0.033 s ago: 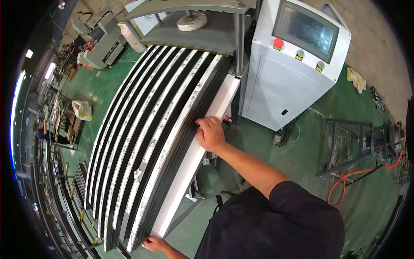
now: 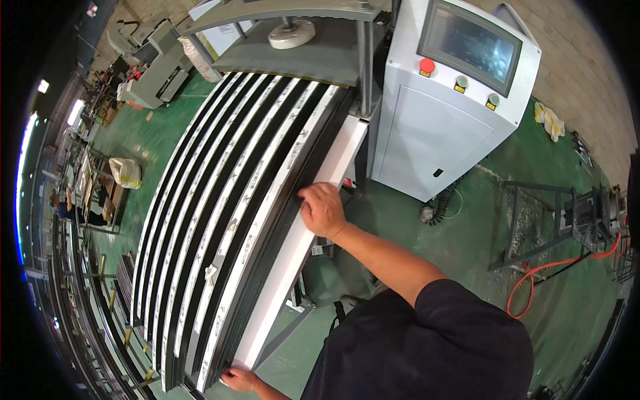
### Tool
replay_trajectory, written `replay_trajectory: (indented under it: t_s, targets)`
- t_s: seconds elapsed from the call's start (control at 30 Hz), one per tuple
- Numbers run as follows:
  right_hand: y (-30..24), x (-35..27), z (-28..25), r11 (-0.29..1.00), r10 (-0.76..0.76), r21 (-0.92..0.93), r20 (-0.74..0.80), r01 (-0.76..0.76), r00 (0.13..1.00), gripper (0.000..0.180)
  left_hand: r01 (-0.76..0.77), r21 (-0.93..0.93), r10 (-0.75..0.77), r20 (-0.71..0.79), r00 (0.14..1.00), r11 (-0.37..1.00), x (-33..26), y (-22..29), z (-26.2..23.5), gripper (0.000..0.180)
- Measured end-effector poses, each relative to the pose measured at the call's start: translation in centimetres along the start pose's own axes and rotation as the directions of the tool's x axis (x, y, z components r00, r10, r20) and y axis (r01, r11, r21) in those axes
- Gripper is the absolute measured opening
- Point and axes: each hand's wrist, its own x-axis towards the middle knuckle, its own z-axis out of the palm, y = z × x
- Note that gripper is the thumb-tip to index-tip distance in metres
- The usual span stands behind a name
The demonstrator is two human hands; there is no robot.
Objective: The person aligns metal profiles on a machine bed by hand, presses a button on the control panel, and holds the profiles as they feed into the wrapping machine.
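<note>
Long dark profile bars with white printed film strips lie side by side under the press. At the right of the row is a black, grooved profile bar; a white ledge runs beside it. My right hand lies over the ledge, its fingers curled onto the black bar around mid-length. Down at the near end, my left hand pinches the end corner of that bar. Its fingertips are partly hidden by the bar. A torn bit of film sticks up from one strip.
The press stands at the far end of the bars. Right of it is a grey control cabinet with a screen and buttons. A metal stand and a red hose are farther right. A person is at the far left.
The view has shifted very slightly. Both hands stay at the same places on the bar.
</note>
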Motion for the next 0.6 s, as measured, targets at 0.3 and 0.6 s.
replay_trajectory:
  t_s: [0.3, 0.6]
  targets:
    - [0.2, 0.0, -0.7, 0.992, -0.104, 0.065, -0.014, 0.104, 0.995, 0.009, 0.035, 0.095, -0.038, 0.027, 0.999, 0.995, 0.4, 0.6, -0.4, 0.038]
    - [0.2, 0.0, -0.9, 0.993, -0.096, 0.07, -0.021, 0.097, 0.995, 0.008, 0.071, 0.123, -0.079, 0.062, 0.995, 0.99, 0.9, -1.4, -0.1, 0.046]
